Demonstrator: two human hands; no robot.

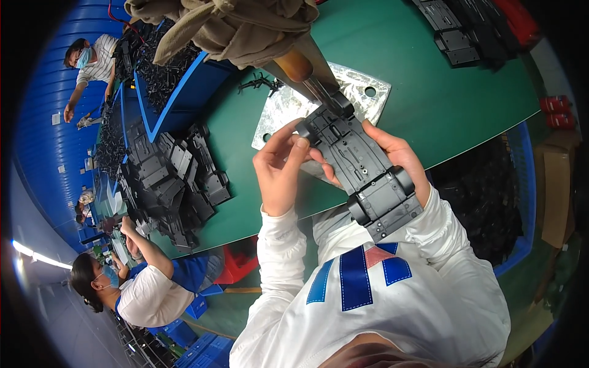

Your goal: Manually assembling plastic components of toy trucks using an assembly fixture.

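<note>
Between my hands is a black plastic toy car chassis (359, 161), held tilted with its underside up and wheels at its corners. My left hand (281, 164) pinches the wheel at its far left corner with thumb and fingers. Along the right edge, my right hand (402, 158) grips the chassis, thumb on the side and palm under the near end. Beyond the far end, an orange-brown handle (294, 66) with a metal shaft points down toward the chassis; I cannot tell whether they touch. Beneath lies a shiny metal plate (362, 92) on the green table (454, 116).
Tan cloth (236, 27) wraps a machine above the plate. Black chassis pieces (175, 178) pile up at left, beside a blue bin (184, 92) of small black parts. More chassis (457, 37) lie far right; a blue crate (524, 196) stands at right. Co-workers (153, 285) sit at left.
</note>
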